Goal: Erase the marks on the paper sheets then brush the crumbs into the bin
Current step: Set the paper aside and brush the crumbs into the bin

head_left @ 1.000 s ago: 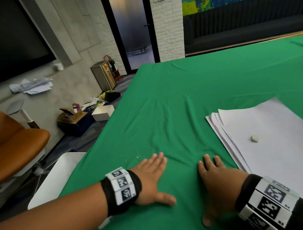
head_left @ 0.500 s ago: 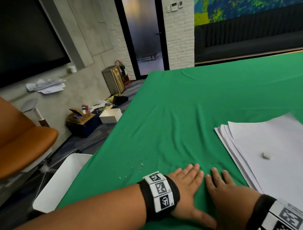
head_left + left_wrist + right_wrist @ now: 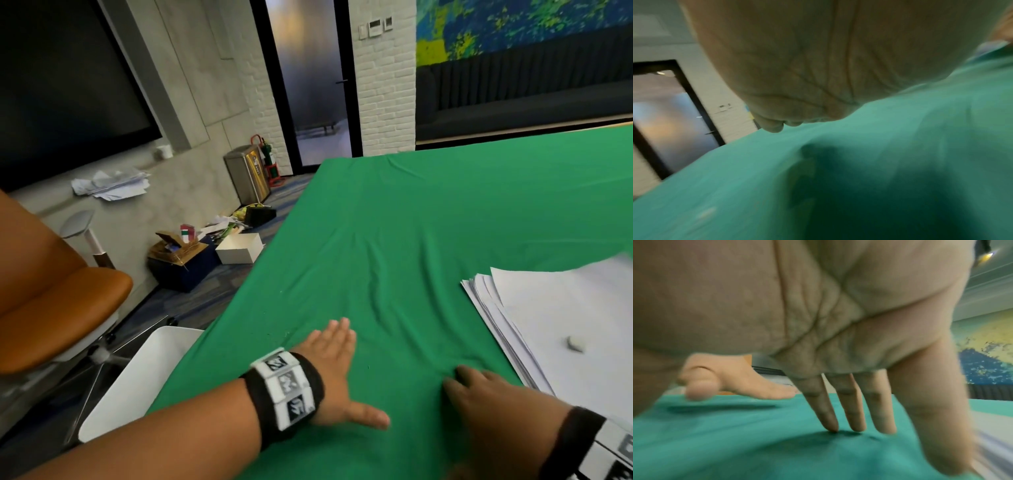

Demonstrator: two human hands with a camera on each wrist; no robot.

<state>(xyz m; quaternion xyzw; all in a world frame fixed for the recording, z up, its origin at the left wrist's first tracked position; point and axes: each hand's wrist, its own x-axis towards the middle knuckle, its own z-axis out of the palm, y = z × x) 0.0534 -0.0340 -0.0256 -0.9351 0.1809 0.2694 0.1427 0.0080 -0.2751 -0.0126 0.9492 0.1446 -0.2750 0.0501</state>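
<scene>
Now | hands (image 3: 404,387) flat on cloth (image 3: 394,240) | paper sheets (image 3: 565,315) right of both

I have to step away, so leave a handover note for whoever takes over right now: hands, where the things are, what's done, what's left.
Left hand: open, flat on the green tablecloth, near the table's left edge.
Right hand: open, fingertips on the cloth beside the stack of white paper sheets.
The small white eraser lies loose on the top sheet, which shows no marks from here.
The white rectangular bin stands on the floor below the table's left edge.
Left: brush the few pale crumbs just ahead of the left hand off that edge into the bin.
</scene>
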